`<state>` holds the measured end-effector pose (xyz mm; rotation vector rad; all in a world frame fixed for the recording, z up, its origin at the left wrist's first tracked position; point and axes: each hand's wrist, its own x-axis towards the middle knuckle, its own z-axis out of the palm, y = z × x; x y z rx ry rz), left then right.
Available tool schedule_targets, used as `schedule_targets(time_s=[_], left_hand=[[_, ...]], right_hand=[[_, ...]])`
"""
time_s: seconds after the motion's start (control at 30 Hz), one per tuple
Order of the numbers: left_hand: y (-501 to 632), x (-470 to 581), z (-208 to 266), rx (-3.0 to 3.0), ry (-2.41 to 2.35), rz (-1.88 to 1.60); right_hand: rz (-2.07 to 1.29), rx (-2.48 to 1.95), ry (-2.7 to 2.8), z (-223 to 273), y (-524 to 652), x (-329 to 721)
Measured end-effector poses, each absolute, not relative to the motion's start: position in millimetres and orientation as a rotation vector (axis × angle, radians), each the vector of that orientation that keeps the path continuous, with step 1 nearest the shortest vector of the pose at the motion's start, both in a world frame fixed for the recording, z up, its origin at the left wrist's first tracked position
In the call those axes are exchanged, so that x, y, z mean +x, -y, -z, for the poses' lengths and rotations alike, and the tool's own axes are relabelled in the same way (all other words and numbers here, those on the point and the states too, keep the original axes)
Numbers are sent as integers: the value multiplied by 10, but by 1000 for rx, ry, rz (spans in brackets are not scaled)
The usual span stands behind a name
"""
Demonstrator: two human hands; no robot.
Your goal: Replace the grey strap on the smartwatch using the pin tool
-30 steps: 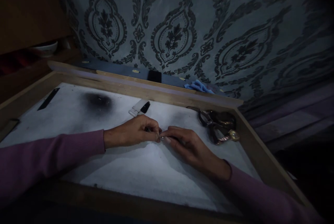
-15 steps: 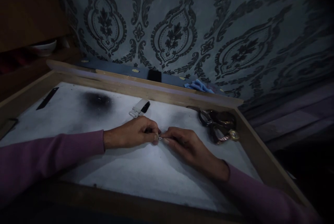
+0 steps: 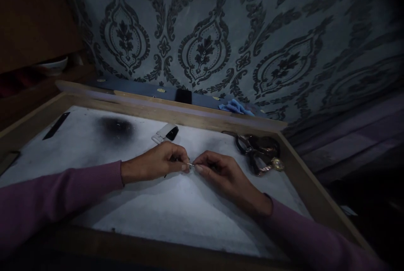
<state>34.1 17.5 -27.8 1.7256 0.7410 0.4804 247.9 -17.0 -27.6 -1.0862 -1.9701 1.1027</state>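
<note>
My left hand (image 3: 159,162) and my right hand (image 3: 221,174) meet fingertip to fingertip above the white surface. Between them runs a small thin metal piece (image 3: 190,164), shiny and too small to identify. Both hands are closed in a pinch on it, one at each end. A tiny dark tip pokes out beneath my left hand; what it belongs to is hidden. Just behind my left hand lies a light grey watch strap (image 3: 163,131) with a buckle, curled over to show its dark inner side.
Several wristwatches (image 3: 260,153) lie heaped at the right inside the raised wooden rim (image 3: 303,174). A black flat strip (image 3: 57,126) is at far left. Behind the rim are a dark phone-like object (image 3: 183,96) and a blue cloth (image 3: 236,107).
My fingertips have drawn slightly apart, so more of the thin metal piece shows between them. The camera view has tilted up a little, bringing a white object on the wall into sight.
</note>
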Motion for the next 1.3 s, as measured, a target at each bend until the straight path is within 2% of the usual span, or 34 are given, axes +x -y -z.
schedule_targets(time_s=[0.4,0.8,1.13,1.3], left_hand=[[-147,365,260,1686,-745,-544],[-169,385,300,1651,-836,-635],[-216,282,270,1880,-904,-612],[-138,222,304,2258,-866,-572]], right_hand=[[-1298,-1109,1746,280,170,2412],[-1790,-1014,869,388,87,2335],[-1797,-1054,749,341,47,2403],[-1744,-1161,821,331,-6,2447]])
